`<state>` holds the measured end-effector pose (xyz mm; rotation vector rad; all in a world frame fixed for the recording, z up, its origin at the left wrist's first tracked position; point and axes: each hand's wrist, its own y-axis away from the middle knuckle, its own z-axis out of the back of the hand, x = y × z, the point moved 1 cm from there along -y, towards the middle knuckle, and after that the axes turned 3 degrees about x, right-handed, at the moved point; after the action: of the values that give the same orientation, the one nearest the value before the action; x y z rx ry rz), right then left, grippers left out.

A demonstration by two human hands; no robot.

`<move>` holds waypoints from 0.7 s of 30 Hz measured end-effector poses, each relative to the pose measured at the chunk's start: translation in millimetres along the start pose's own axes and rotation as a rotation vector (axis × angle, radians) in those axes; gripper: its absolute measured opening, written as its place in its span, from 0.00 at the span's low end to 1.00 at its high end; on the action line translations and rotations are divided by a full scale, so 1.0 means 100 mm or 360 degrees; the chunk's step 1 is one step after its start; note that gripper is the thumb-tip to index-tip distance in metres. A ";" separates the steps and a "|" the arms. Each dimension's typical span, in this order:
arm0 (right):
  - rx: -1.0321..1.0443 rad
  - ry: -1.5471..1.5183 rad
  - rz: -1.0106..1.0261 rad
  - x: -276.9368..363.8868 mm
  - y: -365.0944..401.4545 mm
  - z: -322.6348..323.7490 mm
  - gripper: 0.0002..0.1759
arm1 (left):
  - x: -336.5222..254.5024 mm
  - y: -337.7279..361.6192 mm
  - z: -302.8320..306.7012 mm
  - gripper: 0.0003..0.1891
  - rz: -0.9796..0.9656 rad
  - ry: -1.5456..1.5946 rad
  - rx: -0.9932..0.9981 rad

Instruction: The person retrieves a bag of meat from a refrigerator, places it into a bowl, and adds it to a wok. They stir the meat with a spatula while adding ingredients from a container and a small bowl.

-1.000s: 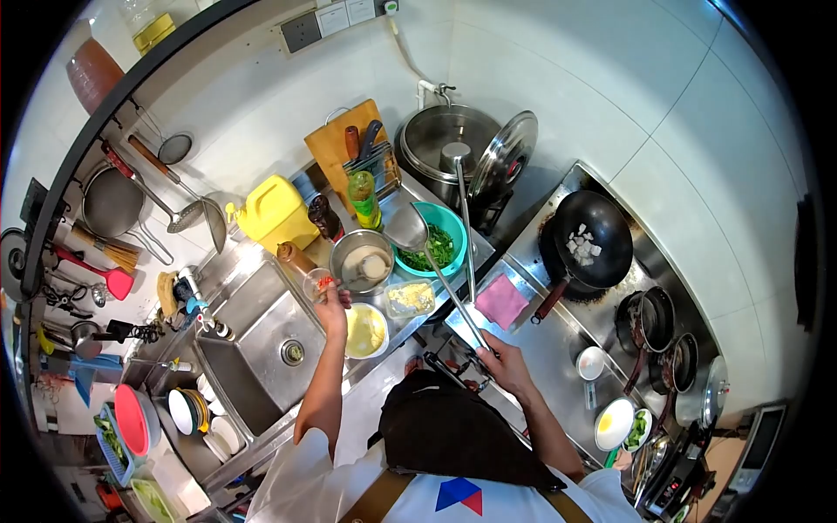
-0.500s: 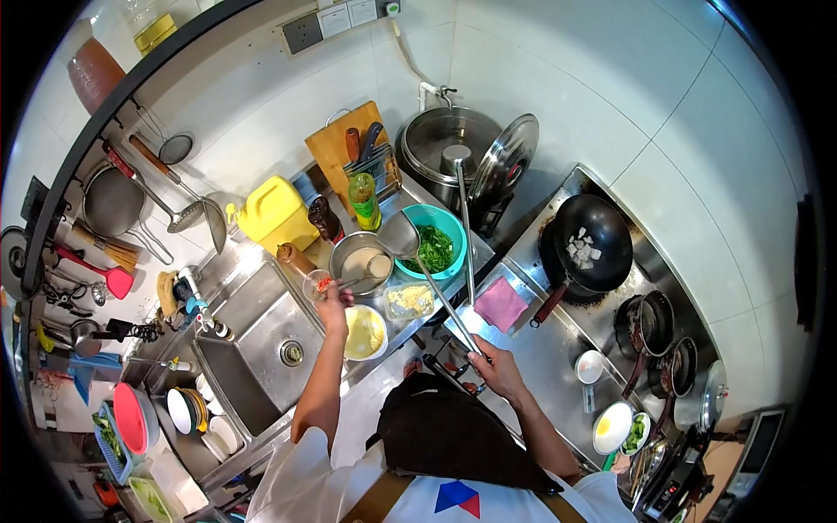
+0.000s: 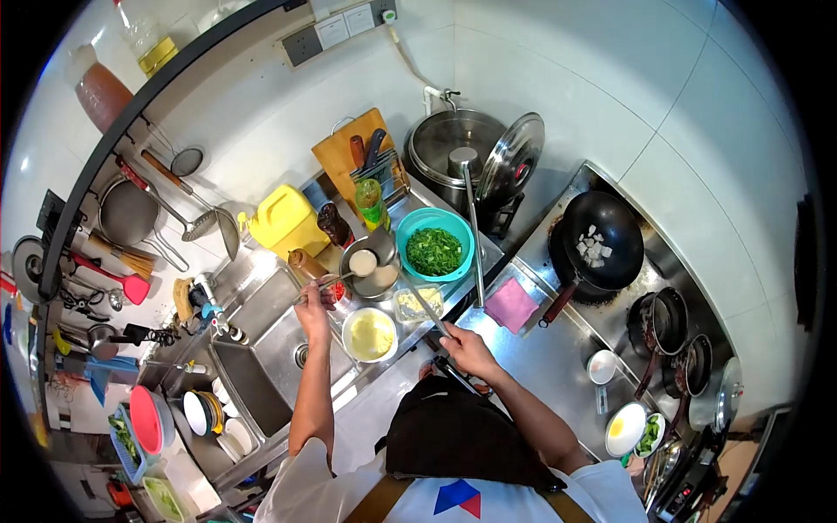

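So my left hand has its fingers closed round the handle of a small ladle, and my right hand is wrapped around a long ladle. Half a second ago my left was at the little cup of red bits; now the small ladle's up with pale stuff in its scoop, and the cup is right by those fingers, can't tell if they touch it. The long ladle's head was at the edge of the teal bowl before, now it's tipped over at the metal bowl, and my right hand has come in closer to the left.

Both forearms reach forward from my sides, left one fairly straight up, right one angling inward.

Both scoops are over the metal bowl, which has more pale stuff in it. Just beside it, the teal bowl has chopped greens, a clear tub has pale yellow bits, and a white bowl has something yellowish. Further right there's a pink cloth, then the black wok with white chunks. At the back, a big pot stands with a lid tilted beside it
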<state>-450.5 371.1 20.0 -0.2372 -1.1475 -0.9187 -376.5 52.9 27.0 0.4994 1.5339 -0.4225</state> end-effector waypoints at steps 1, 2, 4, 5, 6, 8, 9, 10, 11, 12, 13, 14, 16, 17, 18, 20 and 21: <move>0.0164 -0.0262 -0.0093 0.04 0.02 0.02 0.24 | -0.04 0.00 -0.04 0.17 -0.0023 -0.0031 0.0013; 0.0327 -0.0524 -0.0183 0.09 0.03 0.05 0.23 | -0.07 0.00 -0.08 0.17 -0.0032 -0.0040 0.0029; 0.0647 -0.0872 -0.0245 0.05 0.07 0.11 0.17 | -0.17 0.01 -0.21 0.17 -0.0070 -0.0102 0.0045; 0.0630 -0.0889 -0.0239 0.03 0.14 0.16 0.17 | -0.20 0.04 -0.30 0.17 -0.0079 -0.0110 0.0066; 0.0637 -0.1069 -0.0305 0.07 0.23 0.24 0.15 | -0.32 0.11 -0.45 0.17 -0.0056 -0.0084 0.0096; 0.0588 -0.1315 -0.0353 -0.04 0.35 0.33 0.12 | -0.33 0.12 -0.68 0.16 -0.0068 -0.0038 0.0192; 0.0551 -0.1338 -0.0346 -0.05 0.44 0.43 0.12 | -0.33 0.14 -0.83 0.16 -0.0074 -0.0044 0.0233; 0.0491 -0.1382 -0.0401 -0.04 0.56 0.56 0.12 | -0.32 0.16 -1.02 0.16 -0.0110 -0.0055 0.0276; 0.0424 -0.1429 -0.0456 -0.07 0.67 0.68 0.12 | -0.32 0.19 -1.21 0.16 -0.0147 -0.0064 0.0326; 0.0376 -0.1509 -0.0480 -0.16 0.77 0.79 0.11 | -0.27 0.19 -1.39 0.17 -0.0181 -0.0012 0.0456; 0.0306 -0.1540 -0.0471 -0.24 0.87 0.90 0.11 | -0.33 0.28 -1.63 0.17 -0.0191 0.0013 0.0553; 0.0180 -0.1551 -0.0430 -0.32 0.98 1.02 0.10 | -0.36 0.36 -1.89 0.17 -0.0159 0.0040 0.0616; -0.0075 -0.1584 -0.0427 -0.45 1.23 1.23 0.09 | -0.32 0.51 -2.41 0.17 -0.0116 0.0143 0.0772; -0.0222 -0.1549 -0.0391 -0.56 1.33 1.32 0.11 | -0.28 0.60 -2.68 0.17 -0.0109 0.0220 0.0855; -0.0379 -0.1518 -0.0404 -0.67 1.44 1.41 0.12 | -0.23 0.69 -2.94 0.17 -0.0044 0.0268 0.0922; -0.0668 -0.1320 -0.0498 -0.71 1.63 1.62 0.15 | -0.27 1.02 -3.47 0.17 0.0032 0.0350 0.1049; -0.0875 -0.1178 -0.0458 -0.83 1.68 1.67 0.20 | -0.21 1.12 -3.71 0.17 0.0077 0.0392 0.1092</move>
<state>-449.8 617.8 67.2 -0.9362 -1.6056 -1.4605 -623.7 350.5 62.6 1.1523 1.5864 -0.8827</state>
